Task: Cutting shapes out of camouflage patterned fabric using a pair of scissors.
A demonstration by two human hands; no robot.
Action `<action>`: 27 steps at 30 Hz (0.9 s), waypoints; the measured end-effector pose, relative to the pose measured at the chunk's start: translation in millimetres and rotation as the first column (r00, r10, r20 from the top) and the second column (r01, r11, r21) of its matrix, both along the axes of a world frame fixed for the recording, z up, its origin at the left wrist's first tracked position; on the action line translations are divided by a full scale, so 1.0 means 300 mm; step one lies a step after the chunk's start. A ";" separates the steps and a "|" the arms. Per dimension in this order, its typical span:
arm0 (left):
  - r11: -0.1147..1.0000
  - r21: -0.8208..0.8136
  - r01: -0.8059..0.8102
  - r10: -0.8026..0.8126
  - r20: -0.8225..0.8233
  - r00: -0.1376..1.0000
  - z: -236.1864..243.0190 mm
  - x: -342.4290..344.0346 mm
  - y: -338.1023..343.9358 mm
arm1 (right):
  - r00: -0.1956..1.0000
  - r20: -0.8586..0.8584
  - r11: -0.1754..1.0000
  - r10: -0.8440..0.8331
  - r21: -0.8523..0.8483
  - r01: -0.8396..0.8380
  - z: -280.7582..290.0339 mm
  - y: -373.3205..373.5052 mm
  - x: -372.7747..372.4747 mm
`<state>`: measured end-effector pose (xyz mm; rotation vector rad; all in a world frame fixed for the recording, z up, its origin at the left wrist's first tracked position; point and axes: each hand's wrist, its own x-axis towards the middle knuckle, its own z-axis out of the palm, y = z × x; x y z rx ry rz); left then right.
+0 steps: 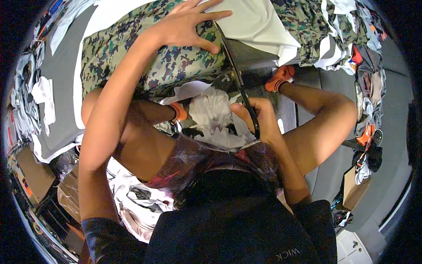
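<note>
My left hand [187, 26] is open, fingers spread, on the green-and-brown camouflage cloth [180, 66] draped over the grey padded surface in front of me. Its thumb lies near the upper end of a long, thin, glossy black strip [237, 77]. That strip runs from the cloth's right side down toward my lap. Close to its lower end, my right hand [259, 115] is closed around it. What the strip is made of I cannot make out. Crumpled white cloth [212, 112] hangs between my legs, left of my right hand.
White fabric [259, 31] lies across the grey surface to the right of my left hand. Another camouflage piece [299, 33] is at the far right. Scraps of white cloth [136, 198] heap at lower left, near a cardboard box [33, 174]. More clothing [371, 83] lines the right side.
</note>
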<state>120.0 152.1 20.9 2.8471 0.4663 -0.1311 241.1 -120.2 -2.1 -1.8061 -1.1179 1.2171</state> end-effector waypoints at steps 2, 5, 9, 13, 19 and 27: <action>1.000 0.002 0.002 -0.002 0.004 1.000 -0.001 0.000 -0.001 | 0.999 -0.012 0.999 -0.032 0.026 0.033 -0.003 0.000 -0.003; 1.000 0.012 0.002 -0.002 0.002 1.000 -0.002 0.000 0.000 | 0.999 -0.012 0.999 -0.035 0.018 0.036 -0.002 0.002 -0.003; 1.000 0.014 0.001 -0.001 0.005 1.000 -0.006 0.000 0.001 | 1.000 0.006 1.000 -0.026 -0.008 0.026 0.011 0.001 -0.003; 1.000 -0.005 -0.002 0.002 0.016 1.000 -0.015 -0.002 0.007 | 0.998 0.053 0.998 0.014 -0.060 -0.010 0.040 0.003 0.001; 1.000 0.020 0.016 -0.017 0.040 0.999 -0.027 -0.001 0.015 | 0.998 0.059 0.998 0.034 -0.055 -0.031 0.039 0.000 0.006; 1.000 0.014 -0.001 0.001 -0.052 0.999 0.001 0.003 -0.005 | 0.998 0.038 0.997 0.046 -0.063 -0.043 0.013 -0.012 0.020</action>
